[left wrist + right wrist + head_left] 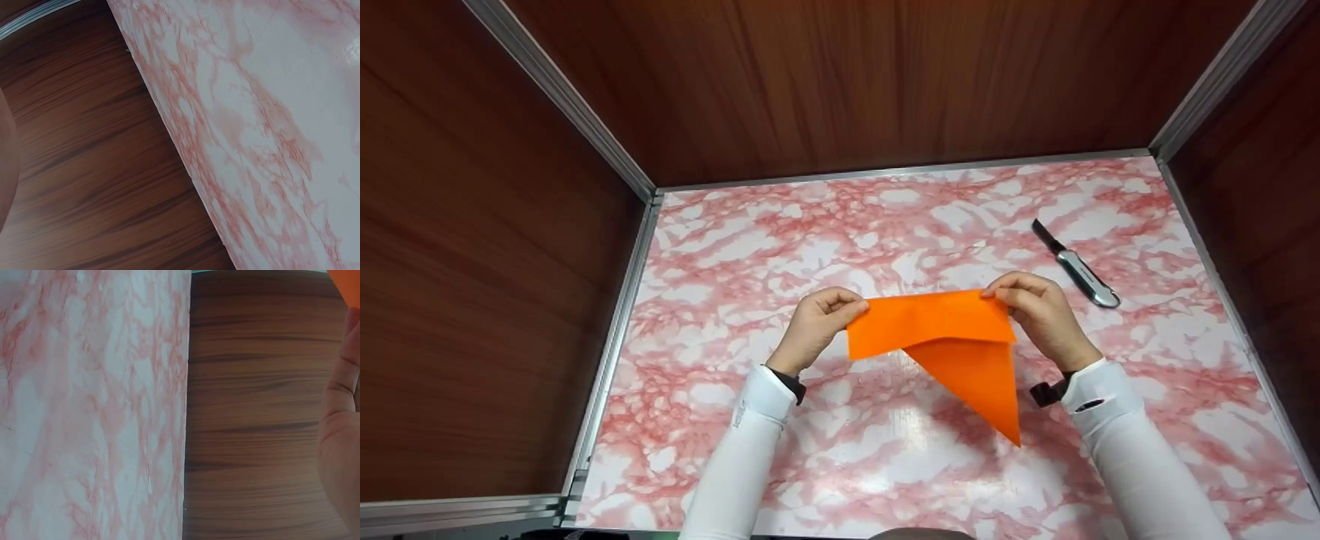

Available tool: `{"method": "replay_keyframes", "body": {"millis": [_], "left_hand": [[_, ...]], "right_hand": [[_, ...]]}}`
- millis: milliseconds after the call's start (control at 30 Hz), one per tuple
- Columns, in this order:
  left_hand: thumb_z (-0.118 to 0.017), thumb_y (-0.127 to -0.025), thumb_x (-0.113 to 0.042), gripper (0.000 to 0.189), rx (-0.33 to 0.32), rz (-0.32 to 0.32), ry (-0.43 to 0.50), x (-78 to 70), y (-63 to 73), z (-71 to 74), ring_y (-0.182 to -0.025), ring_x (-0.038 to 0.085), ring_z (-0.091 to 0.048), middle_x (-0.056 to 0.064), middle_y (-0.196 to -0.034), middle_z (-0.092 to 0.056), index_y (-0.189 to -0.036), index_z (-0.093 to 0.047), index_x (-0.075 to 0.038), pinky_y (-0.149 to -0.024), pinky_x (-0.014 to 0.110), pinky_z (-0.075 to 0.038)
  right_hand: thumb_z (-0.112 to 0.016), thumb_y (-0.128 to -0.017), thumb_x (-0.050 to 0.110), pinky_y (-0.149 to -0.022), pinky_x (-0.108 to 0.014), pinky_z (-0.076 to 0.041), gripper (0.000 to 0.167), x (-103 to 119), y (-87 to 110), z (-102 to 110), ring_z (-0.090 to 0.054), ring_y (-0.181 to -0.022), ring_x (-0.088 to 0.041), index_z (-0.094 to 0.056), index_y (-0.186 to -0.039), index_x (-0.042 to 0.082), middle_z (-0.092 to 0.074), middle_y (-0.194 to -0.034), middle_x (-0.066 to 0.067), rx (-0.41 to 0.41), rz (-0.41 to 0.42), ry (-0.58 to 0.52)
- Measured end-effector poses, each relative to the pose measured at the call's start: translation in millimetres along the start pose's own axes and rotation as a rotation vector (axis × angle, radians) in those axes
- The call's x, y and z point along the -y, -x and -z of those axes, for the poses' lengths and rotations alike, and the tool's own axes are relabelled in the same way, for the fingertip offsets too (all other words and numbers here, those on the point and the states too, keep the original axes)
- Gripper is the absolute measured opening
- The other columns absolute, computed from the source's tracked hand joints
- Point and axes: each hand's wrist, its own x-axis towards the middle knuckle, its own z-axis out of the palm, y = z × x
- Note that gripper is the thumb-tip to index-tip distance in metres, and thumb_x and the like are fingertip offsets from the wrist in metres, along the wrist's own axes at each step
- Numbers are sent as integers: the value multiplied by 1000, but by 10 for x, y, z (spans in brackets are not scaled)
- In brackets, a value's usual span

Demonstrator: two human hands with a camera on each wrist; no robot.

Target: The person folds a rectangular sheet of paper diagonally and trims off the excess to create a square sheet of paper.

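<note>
A folded sheet of orange paper (930,319) is held up between both hands in the head view. Its upper part is a flat band, and a triangular flap hangs below it on the right, ending in a point. My left hand (819,326) pinches the band's upper left corner between thumb and fingers. At the upper right corner, my right hand (1042,311) pinches the paper the same way. In the right wrist view, a bit of the orange paper (347,284) shows above the right hand (340,422). Only a sliver of the left hand (7,163) enters the left wrist view.
A folding knife (1080,270) with a grey and dark handle lies on the table, blade out, beyond the right hand. The red-and-white marbled tabletop (720,300) is bounded by brown wood-grain panels (885,82) at the back and both sides, with metal edging.
</note>
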Motion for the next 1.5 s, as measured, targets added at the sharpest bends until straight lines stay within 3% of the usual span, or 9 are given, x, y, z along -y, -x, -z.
{"method": "replay_keyframes", "body": {"millis": [167, 300, 433, 767, 1100, 1333, 1500], "left_hand": [[-77, -94, -21, 22, -37, 4, -25, 7, 1, -12, -86, 21, -67, 10, -95, -75, -109, -74, -6, -81, 33, -55], [-78, -93, -24, 30, -51, 25, -60, -5, 2, -2, -88, 25, -70, 12, -97, -75, -119, -72, -10, -82, 34, -57], [-77, -94, -25, 32, -53, 38, -92, -13, -2, 11, -91, 26, -70, 12, -98, -76, -123, -72, -12, -85, 36, -57], [-77, -94, -25, 37, -53, 10, -164, -46, -6, 14, -95, 24, -72, 7, -105, -77, -126, -73, -7, -87, 35, -57], [-75, -95, -28, 33, -53, -33, -246, -52, 6, 10, -95, 20, -72, 2, -110, -76, -126, -75, -15, -85, 34, -57], [-75, -94, -30, 33, -82, -7, -287, -44, 6, 36, -95, 17, -72, 0, -110, -76, -126, -75, -19, -86, 33, -57], [-74, -95, -33, 37, -64, 23, -331, -40, 1, 84, -101, 15, -71, -2, -113, -75, -131, -72, -23, -91, 35, -56]], "right_hand": [[-75, -95, 9, -80, -27, -55, 26, -21, -4, 20, -67, -88, -20, -68, -113, -8, -73, -100, -12, -25, -41, 151], [-75, -95, 13, -80, -27, -56, 39, -25, 2, 49, -68, -88, -22, -64, -128, -5, -73, -104, -17, -2, -55, 219], [-75, -95, 17, -82, -29, -57, 44, -18, 0, 62, -70, -91, -24, -62, -134, -2, -74, -108, -17, 9, -84, 266], [-75, -94, 33, -86, -30, -56, 45, 10, -29, 59, -73, -94, -27, -68, -134, 14, -77, -108, -10, -14, -152, 468], [-75, -94, 39, -90, -34, -55, 41, -6, -36, 44, -75, -91, -27, -74, -121, 9, -78, -103, -8, -26, -195, 532], [-75, -95, 30, -79, -28, -58, 30, -32, -38, -5, -74, -86, -24, -75, -112, 5, -77, -101, -10, -39, -136, 561], [-74, -96, 20, -77, -26, -57, 21, 3, -24, -99, -72, -86, -22, -77, -110, 5, -77, -102, -10, -78, -84, 609]]}}
